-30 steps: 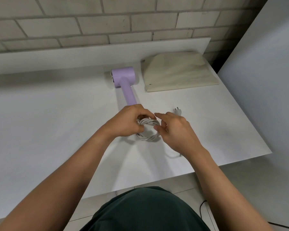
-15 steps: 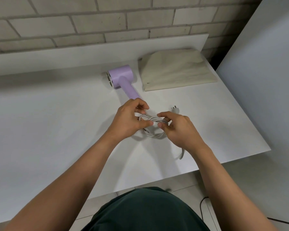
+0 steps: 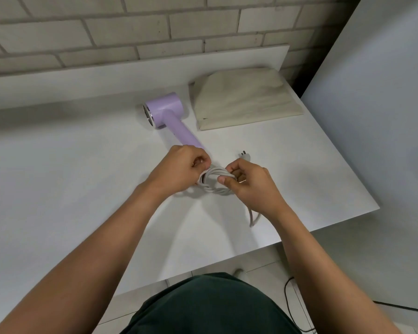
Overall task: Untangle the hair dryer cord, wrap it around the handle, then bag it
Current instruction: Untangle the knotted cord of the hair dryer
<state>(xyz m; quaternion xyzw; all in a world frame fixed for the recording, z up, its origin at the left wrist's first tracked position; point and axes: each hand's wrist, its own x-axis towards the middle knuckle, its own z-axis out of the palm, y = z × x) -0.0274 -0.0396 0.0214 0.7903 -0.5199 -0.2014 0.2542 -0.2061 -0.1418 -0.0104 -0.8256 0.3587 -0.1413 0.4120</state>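
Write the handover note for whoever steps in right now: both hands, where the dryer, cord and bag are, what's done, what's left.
Hands: the left hand grips the left side of the coiled cord; the right hand grips its right side, thumb on top.
Things: the hair dryer lies on the table, its handle pointing toward the hands. The plug lies just beyond the right hand. The bag lies flat to the right of the dryer.
Done: nothing finished; the cord is a twisted bundle.
Left: untangle, wrap round the handle, bag.
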